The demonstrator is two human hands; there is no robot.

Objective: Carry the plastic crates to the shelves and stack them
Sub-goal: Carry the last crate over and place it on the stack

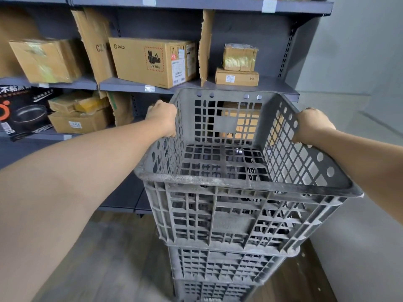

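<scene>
Two arms in view, both bare from frame edge to hand. Left arm (87, 171) runs in from 8 o'clock and fills much of the lower left. It looks oversized near the lens because of the wide angle. A faint crease crosses it near the elbow. Right arm (359, 153) runs in from 3 o'clock; less of it shows, cut by the frame edge. Left hand (162, 118) at 10 o'clock of centre: back and knuckles visible, fingertips hidden. Right hand (311, 125) at 2 o'clock: likewise back and knuckles only. Wrists bare. Outlines slightly soft.
</scene>
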